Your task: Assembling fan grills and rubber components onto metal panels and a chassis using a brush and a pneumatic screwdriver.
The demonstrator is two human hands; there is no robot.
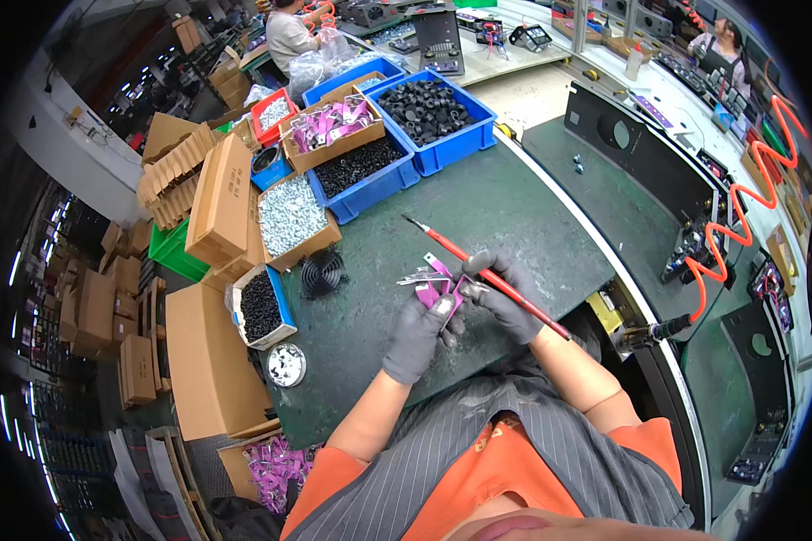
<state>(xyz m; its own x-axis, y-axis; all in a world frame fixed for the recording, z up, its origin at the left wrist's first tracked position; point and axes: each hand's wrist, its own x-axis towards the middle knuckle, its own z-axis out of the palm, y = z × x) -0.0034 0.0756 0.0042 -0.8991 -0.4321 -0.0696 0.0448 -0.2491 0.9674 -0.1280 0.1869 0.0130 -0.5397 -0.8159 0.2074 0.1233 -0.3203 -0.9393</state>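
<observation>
Low over the green work mat (370, 379), both my gloved hands meet in front of me. My left hand (417, 338) is closed around purple metal brackets (431, 290); some silvery ends stick out to the left. Between the fingers of my right hand (505, 293) lies a long red-handled tool (453, 246), slanting up to the left. Its thin dark tip looks like a paintbrush's, but I cannot tell for sure. The right fingertips are close to the brackets, and whether they touch them is hidden.
Blue bins of black parts (429, 108) and a carton of purple brackets (332, 124) stand behind. Left are a carton of silver screws (290, 216), a box of black screws (260, 307), a round white dish (286, 365) and a black coil (322, 272). An orange coiled hose (740, 203) hangs right.
</observation>
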